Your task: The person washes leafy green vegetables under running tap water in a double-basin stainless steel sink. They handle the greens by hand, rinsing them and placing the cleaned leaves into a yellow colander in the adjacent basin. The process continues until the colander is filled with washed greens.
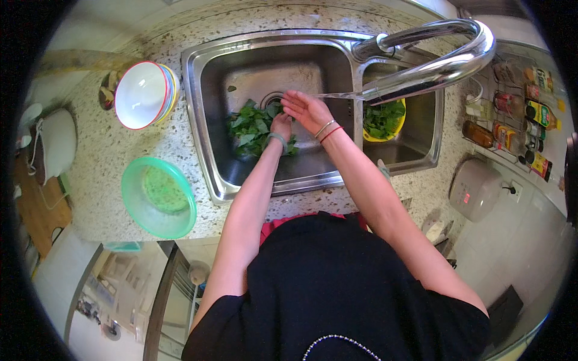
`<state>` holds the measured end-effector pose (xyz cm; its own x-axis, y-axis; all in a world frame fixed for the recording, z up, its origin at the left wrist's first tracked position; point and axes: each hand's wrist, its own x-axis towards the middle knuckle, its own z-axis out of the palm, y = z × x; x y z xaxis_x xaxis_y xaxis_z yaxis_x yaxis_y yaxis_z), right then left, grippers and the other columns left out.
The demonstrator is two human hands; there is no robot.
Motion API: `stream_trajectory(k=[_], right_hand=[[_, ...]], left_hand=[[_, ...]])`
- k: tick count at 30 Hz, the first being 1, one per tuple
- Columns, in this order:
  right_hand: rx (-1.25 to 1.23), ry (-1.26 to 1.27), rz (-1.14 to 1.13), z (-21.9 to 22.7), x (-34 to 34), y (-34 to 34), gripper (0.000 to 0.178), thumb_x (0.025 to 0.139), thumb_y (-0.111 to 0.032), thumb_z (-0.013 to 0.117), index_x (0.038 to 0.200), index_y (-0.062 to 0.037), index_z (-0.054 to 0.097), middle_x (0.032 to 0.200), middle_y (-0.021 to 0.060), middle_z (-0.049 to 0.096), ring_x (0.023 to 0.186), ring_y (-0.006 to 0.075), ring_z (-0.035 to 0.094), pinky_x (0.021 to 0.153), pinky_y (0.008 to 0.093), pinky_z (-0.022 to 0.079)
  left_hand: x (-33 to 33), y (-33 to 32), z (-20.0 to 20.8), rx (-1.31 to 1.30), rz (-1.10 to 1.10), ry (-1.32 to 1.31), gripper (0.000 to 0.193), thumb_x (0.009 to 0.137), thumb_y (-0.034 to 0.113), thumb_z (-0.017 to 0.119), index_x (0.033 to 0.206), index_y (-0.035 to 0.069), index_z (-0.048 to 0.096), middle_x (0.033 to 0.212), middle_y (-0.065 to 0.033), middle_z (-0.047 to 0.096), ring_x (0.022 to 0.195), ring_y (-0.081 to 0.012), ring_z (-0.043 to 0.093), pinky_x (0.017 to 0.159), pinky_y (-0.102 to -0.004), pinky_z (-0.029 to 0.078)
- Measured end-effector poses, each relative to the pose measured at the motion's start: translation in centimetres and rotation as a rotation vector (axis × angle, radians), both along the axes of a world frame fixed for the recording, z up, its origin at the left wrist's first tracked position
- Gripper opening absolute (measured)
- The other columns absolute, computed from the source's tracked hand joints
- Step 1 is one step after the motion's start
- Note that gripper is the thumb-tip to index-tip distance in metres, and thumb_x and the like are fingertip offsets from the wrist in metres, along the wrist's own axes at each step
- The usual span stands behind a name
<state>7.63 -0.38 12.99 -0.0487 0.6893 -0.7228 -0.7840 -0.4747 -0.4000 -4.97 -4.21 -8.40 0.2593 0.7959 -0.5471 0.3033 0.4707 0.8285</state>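
Left of the sink (192, 108), bowls (141, 96) stacked, seemingly to save space | leafy greens (248, 127) in large basin; left hand (281, 126) there, grip can't be told | right hand (307, 112) empty, fingers extended, apparently meeting the stream (337, 95) | yellow container (400, 124) holding more leaves (384, 119)

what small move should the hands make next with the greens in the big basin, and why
I'd probably lower the right hand to help gather the leafy greens. It looks open and empty near the water stream, while the left hand is already down among the leaves, which lie loose in the large basin.
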Motion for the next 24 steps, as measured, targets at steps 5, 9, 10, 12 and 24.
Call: stream_trajectory(k=[5,9,10,12,24], right_hand=[[-0.149,-0.486,0.106,-1.2,2.6,-1.1,0.030,0.085,-0.022,0.051,0.109,-0.0038,0.055,0.107,0.0072,0.057,0.098,0.0187,0.053,0.080,0.0318,0.044],[-0.268,-0.361,0.067,1.6,1.9,-1.9,0.029,0.084,-0.024,0.053,0.106,-0.0036,0.053,0.098,0.0052,0.060,0.084,0.0150,0.054,0.074,0.0309,0.044],[-0.168,-0.247,0.056,1.2,2.4,-2.3,0.028,0.084,-0.022,0.053,0.105,-0.0034,0.052,0.098,0.0058,0.060,0.084,0.0153,0.054,0.073,0.0308,0.044],[0.031,-0.012,0.050,-0.6,3.1,-2.9,0.026,0.084,-0.018,0.054,0.104,-0.0030,0.051,0.098,0.0069,0.060,0.085,0.0159,0.054,0.073,0.0306,0.044],[0.227,-0.354,0.158,4.6,2.4,-1.1,0.033,0.079,-0.002,0.054,0.112,0.0011,0.050,0.104,0.0082,0.056,0.094,0.0162,0.053,0.083,0.0281,0.041]], left_hand=[[2.0,1.2,14.6,0.135,0.099,-0.055,0.028,0.085,0.016,0.052,0.108,0.001,0.057,0.111,-0.0136,0.055,0.105,-0.0204,0.051,0.091,-0.0269,0.037],[2.5,0.6,22.6,0.264,-0.009,-0.081,0.028,0.085,0.015,0.052,0.110,0.002,0.056,0.120,-0.0142,0.048,0.110,-0.0226,0.047,0.091,-0.0291,0.038],[2.9,0.3,23.8,0.288,-0.078,-0.063,0.028,0.085,0.014,0.052,0.110,0.003,0.056,0.120,-0.0136,0.048,0.110,-0.0227,0.047,0.090,-0.0295,0.038],[3.3,-0.3,24.2,0.329,-0.045,-0.128,0.023,0.084,0.009,0.052,0.106,0.004,0.058,0.116,-0.0121,0.051,0.104,-0.0214,0.051,0.085,-0.0288,0.042],[5.1,6.1,25.4,-0.363,0.251,-0.562,0.035,0.085,0.043,0.049,0.106,0.016,0.049,0.101,-0.0024,0.052,0.093,-0.0189,0.051,0.073,-0.0432,0.044]])
